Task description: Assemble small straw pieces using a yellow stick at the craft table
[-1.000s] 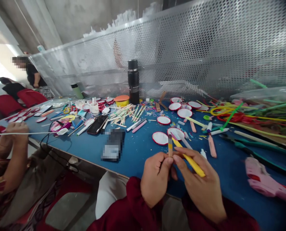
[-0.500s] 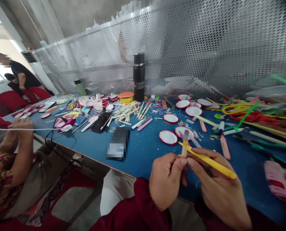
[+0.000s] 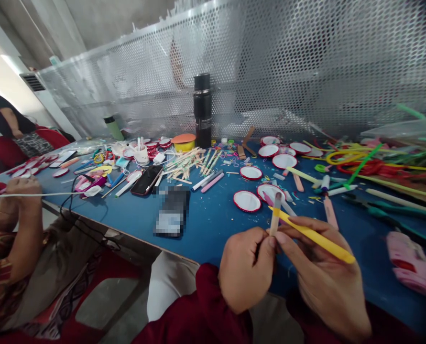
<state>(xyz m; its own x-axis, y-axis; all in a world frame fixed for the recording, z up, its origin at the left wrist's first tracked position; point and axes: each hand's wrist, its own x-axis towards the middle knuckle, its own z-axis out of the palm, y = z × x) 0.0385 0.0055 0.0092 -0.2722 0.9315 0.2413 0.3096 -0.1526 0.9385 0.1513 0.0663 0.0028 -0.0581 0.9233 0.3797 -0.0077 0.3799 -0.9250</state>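
Note:
My left hand (image 3: 246, 270) pinches the lower end of a small wooden craft stick (image 3: 274, 225), held upright above the table's front edge. Its top is greyish, with a yellow band under that and bare wood below. A yellow marker pen (image 3: 315, 236) rests in my right hand (image 3: 329, 282), slanting with its tip beside the yellow band; I cannot tell whether it touches. My right thumb is close to the stick's base. White caps with red rims (image 3: 247, 201) lie just beyond my hands, along with a pink marker (image 3: 330, 212).
Phones (image 3: 171, 212), a black bottle (image 3: 202, 110) and a heap of coloured sticks (image 3: 184, 162) stand or lie on the blue table (image 3: 205, 234). Green-handled pliers (image 3: 385, 217) and a pink cloth roll (image 3: 409, 263) are at right. Another person's hands (image 3: 24, 191) are at left.
The view has shifted slightly, so the table things sit a little further left. The yellow marker's tip has come closer to the stick. Both grips stay the same.

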